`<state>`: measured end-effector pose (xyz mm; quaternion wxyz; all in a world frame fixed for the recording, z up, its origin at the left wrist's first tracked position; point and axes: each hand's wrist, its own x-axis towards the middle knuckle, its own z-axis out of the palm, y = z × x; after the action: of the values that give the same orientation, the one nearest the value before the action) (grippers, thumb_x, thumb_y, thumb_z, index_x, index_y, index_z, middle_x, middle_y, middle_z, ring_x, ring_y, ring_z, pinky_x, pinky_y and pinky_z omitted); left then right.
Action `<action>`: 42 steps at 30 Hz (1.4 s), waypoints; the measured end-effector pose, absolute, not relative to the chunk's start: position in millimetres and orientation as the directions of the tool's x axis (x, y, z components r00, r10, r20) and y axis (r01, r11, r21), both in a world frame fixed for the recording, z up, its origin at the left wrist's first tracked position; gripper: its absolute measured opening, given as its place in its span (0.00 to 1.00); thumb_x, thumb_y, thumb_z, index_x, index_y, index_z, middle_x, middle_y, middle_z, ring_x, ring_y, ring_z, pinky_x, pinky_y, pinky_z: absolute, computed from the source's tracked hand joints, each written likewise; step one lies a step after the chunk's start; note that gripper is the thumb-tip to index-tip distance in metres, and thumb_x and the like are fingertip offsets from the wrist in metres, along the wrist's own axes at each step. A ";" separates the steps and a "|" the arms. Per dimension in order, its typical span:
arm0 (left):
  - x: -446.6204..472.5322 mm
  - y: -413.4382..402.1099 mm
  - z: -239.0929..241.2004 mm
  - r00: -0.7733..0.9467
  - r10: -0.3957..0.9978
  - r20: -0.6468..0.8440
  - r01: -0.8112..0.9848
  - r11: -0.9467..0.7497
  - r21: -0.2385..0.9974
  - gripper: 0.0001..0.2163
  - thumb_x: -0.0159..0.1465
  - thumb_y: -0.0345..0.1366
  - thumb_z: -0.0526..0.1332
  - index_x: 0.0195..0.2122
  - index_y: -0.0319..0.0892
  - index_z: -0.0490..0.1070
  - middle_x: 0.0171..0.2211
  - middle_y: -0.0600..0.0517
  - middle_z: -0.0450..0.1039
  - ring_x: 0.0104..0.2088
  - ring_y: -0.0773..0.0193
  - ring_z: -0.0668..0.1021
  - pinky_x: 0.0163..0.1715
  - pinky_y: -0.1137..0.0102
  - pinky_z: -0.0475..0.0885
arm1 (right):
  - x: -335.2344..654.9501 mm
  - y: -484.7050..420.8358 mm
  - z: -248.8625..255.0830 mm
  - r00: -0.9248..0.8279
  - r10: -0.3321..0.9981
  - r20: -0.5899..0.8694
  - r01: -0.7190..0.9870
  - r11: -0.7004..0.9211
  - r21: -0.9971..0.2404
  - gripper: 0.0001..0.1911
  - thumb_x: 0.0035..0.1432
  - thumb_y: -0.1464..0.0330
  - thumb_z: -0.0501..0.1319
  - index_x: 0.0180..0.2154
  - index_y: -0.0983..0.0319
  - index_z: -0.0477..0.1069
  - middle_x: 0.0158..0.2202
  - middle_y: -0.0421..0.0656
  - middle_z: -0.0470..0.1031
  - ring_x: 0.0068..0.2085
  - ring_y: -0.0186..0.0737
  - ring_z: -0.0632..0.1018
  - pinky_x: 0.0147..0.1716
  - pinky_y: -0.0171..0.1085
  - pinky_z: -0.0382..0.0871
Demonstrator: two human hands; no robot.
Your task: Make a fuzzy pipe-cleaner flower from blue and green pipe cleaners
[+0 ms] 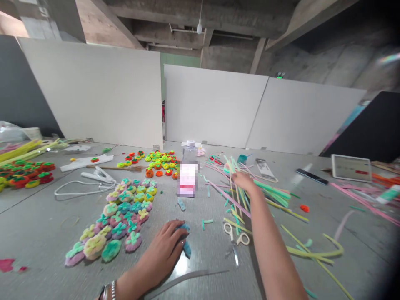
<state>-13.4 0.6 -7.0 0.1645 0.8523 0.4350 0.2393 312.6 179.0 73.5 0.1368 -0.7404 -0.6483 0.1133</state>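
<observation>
My left hand [167, 241] rests low over the grey table, fingers curled around a twisted blue pipe-cleaner piece [186, 249] that sticks out beside the thumb. A smaller blue pipe-cleaner piece [181, 204] lies just beyond it. My right hand [243, 182] reaches forward into a loose pile of pastel pipe cleaners [275, 193], its fingers closed on some light stems; the fingertips are partly hidden. White-handled scissors [233, 237] lie on the table between my arms, with short green pipe-cleaner offcuts [207, 221] nearby.
Pastel pipe-cleaner flowers [125, 207] stand in rows on the left, with red and yellow pipe-cleaner pieces [161, 160] behind. A clear bottle [189, 154] stands mid-table. A phone [311, 176], a tablet [351, 168] and a glue gun [99, 176] with a white cord lie around.
</observation>
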 end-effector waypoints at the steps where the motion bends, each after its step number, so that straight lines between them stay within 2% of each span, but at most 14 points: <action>1: -13.2 0.7 -7.0 0.506 0.820 0.268 0.663 -0.568 0.488 0.12 0.70 0.34 0.48 0.50 0.46 0.68 0.57 0.47 0.65 0.58 0.57 0.67 0.58 0.55 0.66 | 318.0 177.8 77.9 0.153 0.988 0.019 0.915 -0.134 -0.380 0.16 0.64 0.63 0.58 0.52 0.61 0.68 0.53 0.47 0.70 0.47 0.43 0.75 0.45 0.47 0.73; 5: -13.0 1.6 -7.2 0.503 0.812 0.297 0.656 -0.582 0.480 0.12 0.70 0.34 0.49 0.49 0.46 0.68 0.56 0.47 0.66 0.57 0.56 0.68 0.57 0.55 0.67 | 339.6 169.0 90.7 0.217 0.974 0.061 0.842 -0.155 -0.516 0.16 0.64 0.62 0.59 0.50 0.62 0.69 0.51 0.47 0.72 0.47 0.43 0.76 0.46 0.48 0.72; 7: -13.3 1.9 -7.9 0.504 0.808 0.306 0.653 -0.588 0.478 0.12 0.70 0.34 0.49 0.49 0.47 0.68 0.56 0.47 0.66 0.57 0.56 0.68 0.57 0.55 0.67 | 347.6 163.1 94.2 0.260 0.961 0.099 0.789 -0.152 -0.595 0.16 0.65 0.59 0.56 0.46 0.63 0.72 0.48 0.48 0.75 0.47 0.45 0.77 0.46 0.46 0.71; 9: -13.5 2.0 -8.4 0.505 0.806 0.310 0.650 -0.591 0.478 0.12 0.70 0.33 0.49 0.49 0.47 0.68 0.56 0.47 0.67 0.57 0.57 0.68 0.57 0.56 0.67 | 352.6 158.2 96.5 0.308 0.940 0.146 0.723 -0.132 -0.678 0.23 0.65 0.53 0.51 0.42 0.64 0.74 0.43 0.51 0.78 0.46 0.49 0.78 0.44 0.44 0.72; 12: -13.4 1.5 -7.8 0.505 0.799 0.327 0.643 -0.600 0.475 0.12 0.69 0.33 0.50 0.49 0.47 0.69 0.55 0.47 0.68 0.56 0.57 0.69 0.56 0.56 0.68 | 354.9 156.2 97.8 0.361 0.908 0.211 0.615 -0.062 -0.786 0.30 0.63 0.48 0.45 0.45 0.65 0.73 0.42 0.53 0.79 0.40 0.49 0.81 0.36 0.41 0.74; 15: -13.1 0.8 -6.0 0.497 0.806 0.322 0.651 -0.592 0.476 0.12 0.69 0.33 0.50 0.49 0.47 0.69 0.55 0.48 0.68 0.56 0.57 0.69 0.56 0.56 0.68 | 353.8 161.0 96.0 0.395 0.882 0.255 0.531 0.006 -0.847 0.28 0.62 0.50 0.49 0.46 0.65 0.72 0.40 0.53 0.79 0.35 0.47 0.82 0.31 0.40 0.75; 19: -12.9 0.7 -5.5 0.501 0.815 0.292 0.661 -0.578 0.478 0.12 0.69 0.33 0.50 0.49 0.47 0.69 0.56 0.47 0.67 0.57 0.56 0.68 0.57 0.55 0.67 | 352.9 167.5 93.9 0.460 0.824 0.332 0.502 0.066 -0.862 0.20 0.56 0.58 0.58 0.40 0.67 0.76 0.31 0.52 0.80 0.33 0.50 0.81 0.32 0.43 0.75; 24: -13.2 1.1 -8.0 0.503 0.817 0.280 0.665 -0.574 0.478 0.12 0.69 0.33 0.49 0.50 0.47 0.68 0.56 0.48 0.66 0.58 0.56 0.67 0.57 0.55 0.67 | 351.3 160.9 105.2 0.559 0.647 0.520 0.521 0.215 -0.826 0.18 0.51 0.67 0.56 0.41 0.67 0.78 0.30 0.49 0.80 0.34 0.48 0.80 0.40 0.45 0.74; 31: -13.5 0.6 -9.0 0.500 0.813 0.297 0.658 -0.580 0.480 0.12 0.68 0.32 0.51 0.50 0.47 0.67 0.57 0.48 0.66 0.58 0.56 0.67 0.57 0.55 0.67 | 341.2 131.2 146.1 0.668 0.344 0.660 0.496 0.455 -0.740 0.17 0.53 0.69 0.56 0.42 0.67 0.76 0.36 0.49 0.80 0.36 0.44 0.81 0.41 0.44 0.75; 34: -13.4 0.2 -7.8 0.497 0.815 0.299 0.650 -0.577 0.494 0.12 0.68 0.32 0.51 0.51 0.47 0.66 0.56 0.48 0.67 0.58 0.57 0.67 0.58 0.56 0.66 | 333.4 109.7 169.2 0.690 0.205 0.694 0.487 0.579 -0.654 0.14 0.51 0.73 0.57 0.40 0.65 0.76 0.37 0.47 0.80 0.36 0.42 0.81 0.41 0.44 0.75; 36: -13.2 0.2 -6.6 0.490 0.818 0.301 0.642 -0.573 0.510 0.13 0.68 0.32 0.51 0.53 0.47 0.65 0.55 0.48 0.67 0.57 0.58 0.67 0.58 0.57 0.66 | 327.4 94.2 183.3 0.687 0.020 0.726 0.503 0.708 -0.496 0.11 0.49 0.74 0.60 0.37 0.65 0.76 0.35 0.46 0.79 0.33 0.42 0.80 0.39 0.45 0.75; 37: -13.1 0.3 -6.1 0.484 0.822 0.300 0.638 -0.566 0.521 0.13 0.68 0.32 0.51 0.53 0.46 0.65 0.54 0.48 0.68 0.57 0.58 0.68 0.58 0.58 0.66 | 324.5 86.8 189.2 0.664 -0.030 0.747 0.516 0.742 -0.428 0.10 0.47 0.75 0.62 0.36 0.65 0.75 0.34 0.46 0.78 0.34 0.42 0.80 0.39 0.45 0.75; 40: -12.8 0.9 -5.2 0.460 0.840 0.289 0.635 -0.538 0.554 0.12 0.68 0.33 0.52 0.53 0.45 0.65 0.52 0.48 0.69 0.54 0.58 0.69 0.56 0.59 0.67 | 319.3 68.4 201.3 0.620 -0.098 0.778 0.528 0.786 -0.321 0.08 0.47 0.73 0.63 0.33 0.62 0.70 0.32 0.42 0.75 0.35 0.43 0.80 0.37 0.46 0.74; 42: -12.7 1.3 -4.9 0.442 0.850 0.288 0.635 -0.523 0.569 0.11 0.69 0.34 0.53 0.51 0.45 0.66 0.50 0.49 0.70 0.52 0.58 0.70 0.54 0.60 0.68 | 320.1 60.6 205.0 0.603 -0.124 0.788 0.532 0.798 -0.282 0.12 0.46 0.70 0.65 0.32 0.59 0.63 0.30 0.39 0.72 0.35 0.44 0.79 0.36 0.47 0.73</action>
<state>-12.7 1.3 -4.9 0.1929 0.8268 0.4489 0.2788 320.1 60.6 205.0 0.8586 -0.2536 -0.4025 -0.1909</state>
